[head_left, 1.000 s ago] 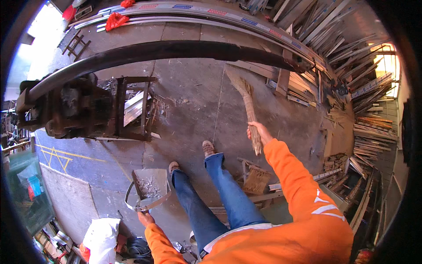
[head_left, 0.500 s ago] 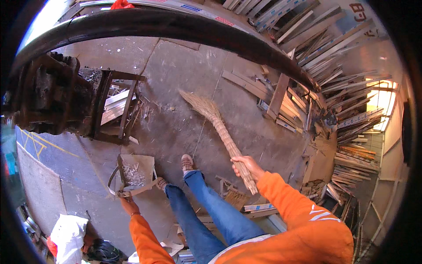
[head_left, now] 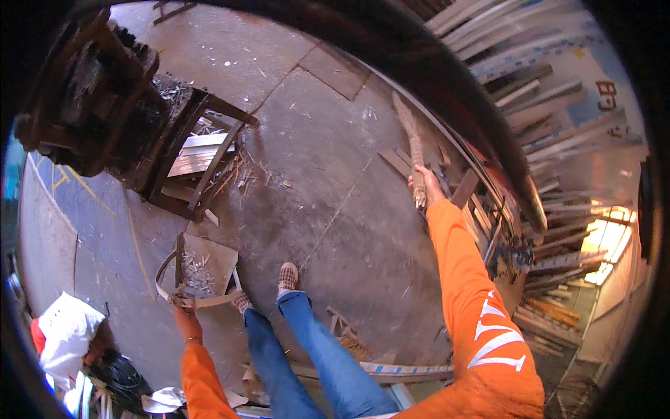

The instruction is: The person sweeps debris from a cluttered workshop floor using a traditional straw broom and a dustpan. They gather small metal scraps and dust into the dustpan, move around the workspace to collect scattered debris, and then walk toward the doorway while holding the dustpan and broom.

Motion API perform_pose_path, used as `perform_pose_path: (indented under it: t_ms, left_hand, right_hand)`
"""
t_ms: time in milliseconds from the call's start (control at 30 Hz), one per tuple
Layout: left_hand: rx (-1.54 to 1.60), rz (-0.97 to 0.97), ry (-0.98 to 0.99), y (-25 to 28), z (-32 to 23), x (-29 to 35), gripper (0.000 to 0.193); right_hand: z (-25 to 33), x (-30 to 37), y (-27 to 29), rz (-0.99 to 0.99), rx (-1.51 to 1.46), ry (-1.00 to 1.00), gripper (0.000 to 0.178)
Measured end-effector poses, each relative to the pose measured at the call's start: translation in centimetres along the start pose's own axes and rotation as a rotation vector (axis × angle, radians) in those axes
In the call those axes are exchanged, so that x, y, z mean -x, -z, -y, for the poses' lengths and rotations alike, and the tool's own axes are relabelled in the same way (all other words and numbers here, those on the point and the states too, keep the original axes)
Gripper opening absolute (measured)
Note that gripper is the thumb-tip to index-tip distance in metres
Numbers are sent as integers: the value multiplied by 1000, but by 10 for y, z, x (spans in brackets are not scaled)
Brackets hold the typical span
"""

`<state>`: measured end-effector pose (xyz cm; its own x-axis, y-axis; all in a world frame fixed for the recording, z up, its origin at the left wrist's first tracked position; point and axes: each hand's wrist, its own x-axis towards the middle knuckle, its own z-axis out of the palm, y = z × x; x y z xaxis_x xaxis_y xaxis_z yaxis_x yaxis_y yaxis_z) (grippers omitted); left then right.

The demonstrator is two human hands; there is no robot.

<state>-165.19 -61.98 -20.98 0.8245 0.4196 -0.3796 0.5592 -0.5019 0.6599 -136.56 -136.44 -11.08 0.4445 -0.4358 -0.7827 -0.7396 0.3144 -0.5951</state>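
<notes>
My left hand (head_left: 187, 323) is closed on the handle of a dustpan (head_left: 222, 253), at the lower left beside my foot. Thin wood scraps (head_left: 200, 277) lie inside the pan. Out to the right, with the arm stretched far forward, my right hand (head_left: 428, 186) is wrapped round the handle of a straw broom (head_left: 412, 133). The broom points away from me, its far end near the base of a long dark beam. Whether its bristles touch the floor I cannot tell.
A dark machine on a frame stand (head_left: 190, 126) is at the left, with scraps around its foot. The dark curved beam (head_left: 447, 70) crosses the upper right. Long wood strips (head_left: 551, 133) are piled beyond it. A white sack (head_left: 70, 328) lies lower left.
My right hand has carried the broom forward and to the right, and its arm is now straighter. The whole view has shifted and turned. The left hand keeps its hold on the dustpan.
</notes>
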Motion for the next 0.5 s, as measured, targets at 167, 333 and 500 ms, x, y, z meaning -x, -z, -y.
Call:
perform_pose_path:
  t_ms: [167,333,500]
  left_hand:
    - [-236,13,9,8,-30,13,35]
    - [-298,0,-56,-7,-11,17,34]
    - [-269,-30,-23,3,-4,20,35]
  right_hand:
    - [27,-53,-14,-58,47,9,39]
    - [-16,-28,19,89,316,-34,33]
    - [-90,120,17,238,334,-115,29]
